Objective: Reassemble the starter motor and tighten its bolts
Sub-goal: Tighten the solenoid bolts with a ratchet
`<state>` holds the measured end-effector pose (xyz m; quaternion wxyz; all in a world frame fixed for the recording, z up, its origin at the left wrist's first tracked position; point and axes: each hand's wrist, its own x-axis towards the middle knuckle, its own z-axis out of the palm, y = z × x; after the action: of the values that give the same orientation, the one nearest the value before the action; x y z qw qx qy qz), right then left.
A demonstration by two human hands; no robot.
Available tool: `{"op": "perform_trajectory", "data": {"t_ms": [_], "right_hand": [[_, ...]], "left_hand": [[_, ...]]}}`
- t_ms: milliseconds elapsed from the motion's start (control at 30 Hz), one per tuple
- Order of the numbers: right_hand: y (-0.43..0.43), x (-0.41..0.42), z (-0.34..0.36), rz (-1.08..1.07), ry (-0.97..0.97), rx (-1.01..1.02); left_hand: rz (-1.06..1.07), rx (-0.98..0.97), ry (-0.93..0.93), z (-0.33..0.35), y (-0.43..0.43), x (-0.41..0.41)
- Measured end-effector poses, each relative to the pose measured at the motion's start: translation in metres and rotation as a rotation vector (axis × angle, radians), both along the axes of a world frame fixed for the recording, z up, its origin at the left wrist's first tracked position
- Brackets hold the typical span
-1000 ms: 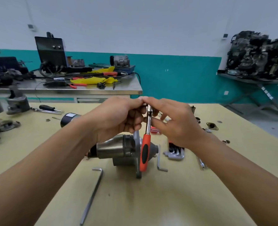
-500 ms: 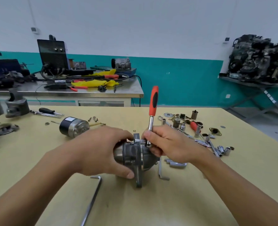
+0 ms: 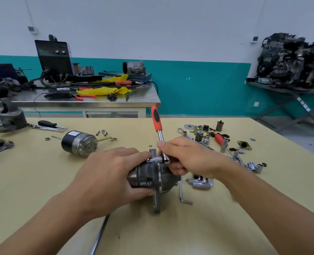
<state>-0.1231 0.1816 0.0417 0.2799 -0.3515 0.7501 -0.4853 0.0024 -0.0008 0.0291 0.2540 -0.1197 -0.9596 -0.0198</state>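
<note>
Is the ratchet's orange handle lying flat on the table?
No, the orange handle stands up off the table while the right hand grips the ratchet near its head.

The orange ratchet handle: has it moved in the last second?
Yes. The ratchet handle hung down in front of the starter motor; now it points up above the motor, with the right hand gripping near its head.

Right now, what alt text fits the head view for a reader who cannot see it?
The left hand holds the starter motor on a yellow table, and the right hand grips an orange-handled ratchet fitted to it. Sockets lie at right.
</note>
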Motion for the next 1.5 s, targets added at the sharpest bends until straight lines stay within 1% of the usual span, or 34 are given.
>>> {"op": "perform_trajectory", "data": {"t_ms": [133, 167, 200, 233, 300, 400, 433, 467, 500, 533, 567, 633, 667, 700, 733, 767, 833, 867, 900, 933, 967, 1000, 1033, 1067, 1100, 1133, 1233, 1267, 1300, 1333, 1367, 1433, 1467, 1500], "right_hand": [[-0.001, -0.003, 0.006, -0.01, -0.285, 0.091], [0.0, -0.002, 0.007, -0.006, -0.317, 0.098], [0.0, -0.002, 0.007, 0.001, -0.295, 0.106], [0.001, -0.001, 0.005, 0.006, -0.197, 0.113], [0.004, 0.001, -0.001, 0.001, 0.139, 0.109], [0.012, 0.006, -0.013, 0.017, 0.634, 0.016], [0.014, 0.007, -0.016, 0.037, 0.742, 0.002], [0.015, 0.009, -0.02, 0.044, 0.79, -0.019], [0.013, 0.011, -0.022, 0.029, 0.772, -0.06], [0.009, 0.012, -0.023, -0.022, 0.676, -0.109], [0.005, 0.013, -0.022, -0.089, 0.519, -0.136], [-0.004, 0.014, -0.014, -0.186, 0.108, -0.078], [-0.006, 0.014, -0.012, -0.202, -0.015, -0.04], [-0.006, 0.013, -0.012, -0.201, -0.033, -0.024], [-0.004, 0.013, -0.014, -0.178, 0.057, -0.029], [-0.001, 0.014, -0.017, -0.146, 0.226, -0.047], [0.007, 0.013, -0.022, -0.079, 0.637, -0.111], [0.01, 0.012, -0.025, -0.029, 0.779, -0.109], [0.011, 0.011, -0.027, -0.005, 0.863, -0.09], [0.01, 0.011, -0.029, -0.014, 0.845, -0.097], [0.007, 0.011, -0.028, -0.063, 0.705, -0.137], [0.002, 0.013, -0.024, -0.134, 0.473, -0.169], [-0.002, 0.014, -0.021, -0.185, 0.24, -0.133], [-0.004, 0.014, -0.019, -0.207, 0.087, -0.083], [-0.005, 0.015, -0.018, -0.21, 0.051, -0.054], [-0.003, 0.015, -0.02, -0.197, 0.13, -0.06], [0.01, 0.015, -0.025, -0.086, 0.666, -0.15], [0.013, 0.015, -0.026, -0.031, 0.774, -0.145], [0.013, 0.014, -0.028, -0.008, 0.805, -0.144], [0.01, 0.015, -0.029, -0.029, 0.729, -0.157], [0.005, 0.016, -0.027, -0.097, 0.538, -0.187], [-0.003, 0.017, -0.019, -0.214, 0.066, -0.155], [-0.005, 0.017, -0.017, -0.233, -0.052, -0.129], [-0.004, 0.017, -0.018, -0.223, -0.046, -0.122]], "left_hand": [[-0.022, 0.013, -0.021, -0.001, 0.001, -0.001], [-0.018, 0.014, -0.026, -0.001, 0.001, -0.001], [-0.015, 0.012, -0.031, -0.001, 0.0, -0.002], [-0.016, 0.006, -0.038, -0.001, 0.0, -0.002], [-0.02, -0.013, -0.057, 0.001, 0.0, -0.004], [-0.016, 0.013, -0.116, 0.005, -0.002, -0.007], [-0.012, 0.023, -0.132, 0.006, -0.003, -0.007], [-0.009, 0.026, -0.139, 0.006, -0.004, -0.008], [-0.008, 0.023, -0.137, 0.006, -0.004, -0.008], [-0.004, 0.014, -0.131, 0.005, -0.003, -0.007], [0.001, 0.004, -0.125, 0.004, -0.002, -0.007], [0.003, -0.002, -0.119, 0.002, -0.001, -0.006], [0.003, -0.002, -0.123, 0.002, -0.001, -0.006], [0.004, -0.001, -0.135, 0.002, -0.001, -0.006], [0.003, 0.0, -0.147, 0.002, -0.001, -0.006], [0.001, 0.002, -0.156, 0.002, -0.002, -0.006], [-0.006, 0.01, -0.182, 0.003, -0.004, -0.007], [-0.012, 0.019, -0.192, 0.003, -0.005, -0.008], [-0.022, 0.031, -0.192, 0.004, -0.006, -0.01], [-0.03, 0.044, -0.192, 0.005, -0.006, -0.01], [-0.032, 0.055, -0.188, 0.005, -0.006, -0.011], [-0.028, 0.058, -0.176, 0.005, -0.006, -0.01], [-0.022, 0.056, -0.155, 0.004, -0.007, -0.01], [-0.022, 0.055, -0.129, 0.003, -0.007, -0.009], [-0.028, 0.057, -0.105, 0.003, -0.007, -0.009], [-0.036, 0.061, -0.086, 0.003, -0.007, -0.008], [-0.034, 0.068, -0.102, 0.002, -0.008, -0.009], [-0.029, 0.067, -0.125, 0.002, -0.008, -0.01], [-0.025, 0.066, -0.139, 0.003, -0.008, -0.011], [-0.016, 0.062, -0.148, 0.003, -0.008, -0.012], [-0.002, 0.054, -0.153, 0.003, -0.008, -0.013], [0.025, 0.03, -0.151, 0.001, -0.008, -0.013], [0.027, 0.028, -0.149, 0.001, -0.007, -0.012], [0.021, 0.033, -0.148, 0.001, -0.007, -0.01]]}}
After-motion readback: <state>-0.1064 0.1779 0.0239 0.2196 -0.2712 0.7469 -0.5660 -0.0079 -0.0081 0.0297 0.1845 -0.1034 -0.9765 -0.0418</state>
